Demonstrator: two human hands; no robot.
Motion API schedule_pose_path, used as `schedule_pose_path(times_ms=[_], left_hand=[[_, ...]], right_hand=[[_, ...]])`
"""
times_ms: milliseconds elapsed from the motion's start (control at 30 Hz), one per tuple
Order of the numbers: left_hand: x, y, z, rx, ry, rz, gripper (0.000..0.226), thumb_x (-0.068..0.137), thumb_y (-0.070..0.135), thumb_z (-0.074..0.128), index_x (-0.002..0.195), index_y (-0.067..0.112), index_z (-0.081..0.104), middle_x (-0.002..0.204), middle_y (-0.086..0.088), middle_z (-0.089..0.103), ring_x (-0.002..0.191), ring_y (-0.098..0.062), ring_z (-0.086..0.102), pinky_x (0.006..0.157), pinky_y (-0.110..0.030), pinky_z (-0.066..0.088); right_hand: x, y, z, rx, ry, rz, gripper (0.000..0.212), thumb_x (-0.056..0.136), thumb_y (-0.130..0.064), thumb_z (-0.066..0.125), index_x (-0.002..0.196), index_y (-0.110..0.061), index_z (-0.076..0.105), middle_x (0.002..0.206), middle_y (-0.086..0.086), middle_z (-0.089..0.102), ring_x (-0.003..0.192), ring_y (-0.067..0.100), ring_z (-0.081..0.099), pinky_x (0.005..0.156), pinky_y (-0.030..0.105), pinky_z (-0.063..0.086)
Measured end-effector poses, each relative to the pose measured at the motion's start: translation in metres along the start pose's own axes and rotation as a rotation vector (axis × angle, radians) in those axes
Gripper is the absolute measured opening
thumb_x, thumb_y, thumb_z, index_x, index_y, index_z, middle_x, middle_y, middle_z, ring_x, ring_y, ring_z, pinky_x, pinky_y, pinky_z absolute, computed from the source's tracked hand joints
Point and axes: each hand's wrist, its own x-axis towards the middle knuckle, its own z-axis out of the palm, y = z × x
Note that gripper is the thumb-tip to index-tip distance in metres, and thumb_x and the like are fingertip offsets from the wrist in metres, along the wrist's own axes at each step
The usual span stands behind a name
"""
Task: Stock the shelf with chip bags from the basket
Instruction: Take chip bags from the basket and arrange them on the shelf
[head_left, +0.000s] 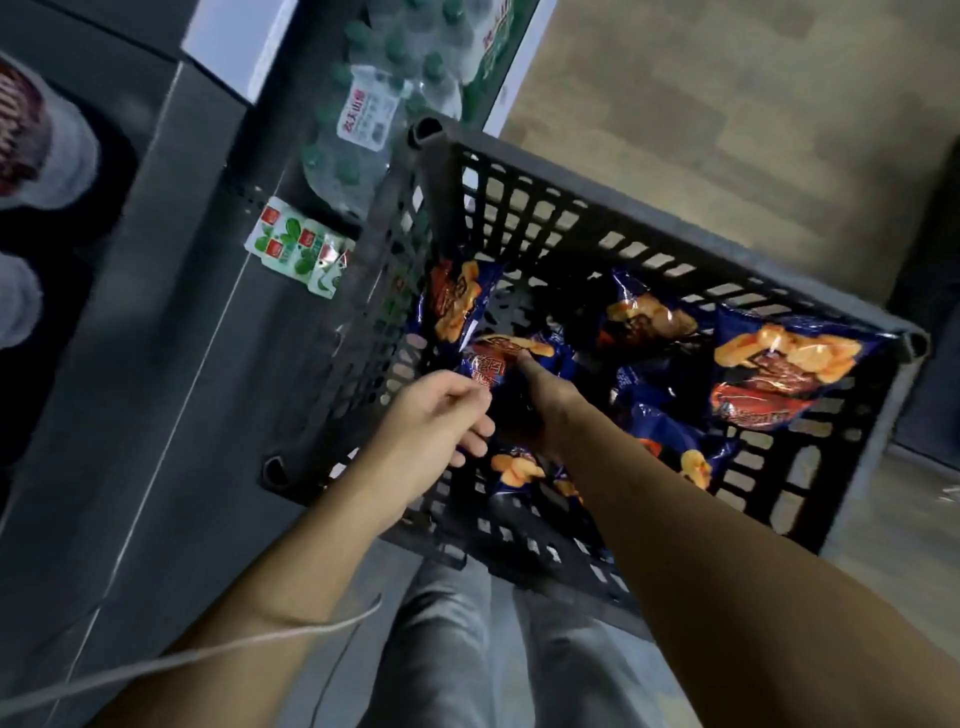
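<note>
In the dark slatted basket (675, 228) lie several blue chip bags (779, 364). The left hand (436, 415), fingers curled, pinches the edge of one bag (496, 358); the right hand (540, 402) hides its fingers, grip unclear.

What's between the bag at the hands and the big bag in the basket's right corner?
Another blue chip bag, lying in the basket; head view shows it.

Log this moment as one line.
phase: pick | left hand: pinches chip bag | right hand: grips same bag | basket: more bags inside
</note>
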Motion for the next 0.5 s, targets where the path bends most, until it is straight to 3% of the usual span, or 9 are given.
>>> schedule_pose_path(times_ms=[167, 267, 367, 500], left_hand=[[0.001, -0.004, -0.003, 0.003, -0.018, -0.001, 0.010, 0.099, 0.020, 0.057, 0.100, 0.019, 0.067, 0.077, 0.002, 0.073, 0.070, -0.014, 0.066, 0.060, -0.025, 0.049], [-0.001, -0.005, -0.003, -0.001, -0.013, -0.007, 0.011, 0.099, 0.021, 0.056, 0.102, 0.018, 0.067, 0.077, 0.002, 0.073, 0.069, -0.013, 0.066, 0.060, -0.025, 0.048], [-0.007, -0.001, -0.002, -0.051, 0.003, -0.020, 0.013, 0.100, 0.021, 0.056, 0.104, 0.015, 0.067, 0.078, 0.000, 0.072, 0.070, -0.015, 0.065, 0.060, -0.026, 0.048], [-0.019, 0.008, -0.002, -0.099, 0.049, -0.018, 0.013, 0.099, 0.019, 0.057, 0.102, 0.012, 0.067, 0.078, -0.002, 0.072, 0.069, -0.016, 0.065, 0.059, -0.026, 0.048]], right_hand=[[0.007, -0.006, 0.015, 0.075, 0.067, 0.029, 0.052, 0.089, -0.048, 0.071, 0.118, -0.006, 0.064, 0.106, 0.021, 0.073, 0.083, 0.039, 0.074, 0.058, 0.046, 0.061], [0.005, 0.000, 0.012, 0.095, 0.080, 0.032, 0.044, 0.088, -0.036, 0.076, 0.117, -0.005, 0.066, 0.105, 0.020, 0.072, 0.084, 0.039, 0.074, 0.063, 0.048, 0.061], [-0.006, 0.007, 0.002, 0.130, 0.047, 0.012, 0.049, 0.082, -0.033, 0.081, 0.120, -0.006, 0.066, 0.105, 0.020, 0.075, 0.087, 0.041, 0.075, 0.073, 0.054, 0.062], [-0.047, 0.007, -0.015, 0.110, 0.031, -0.081, 0.045, 0.087, -0.033, 0.078, 0.118, -0.003, 0.066, 0.106, 0.019, 0.074, 0.086, 0.036, 0.074, 0.060, 0.040, 0.061]])
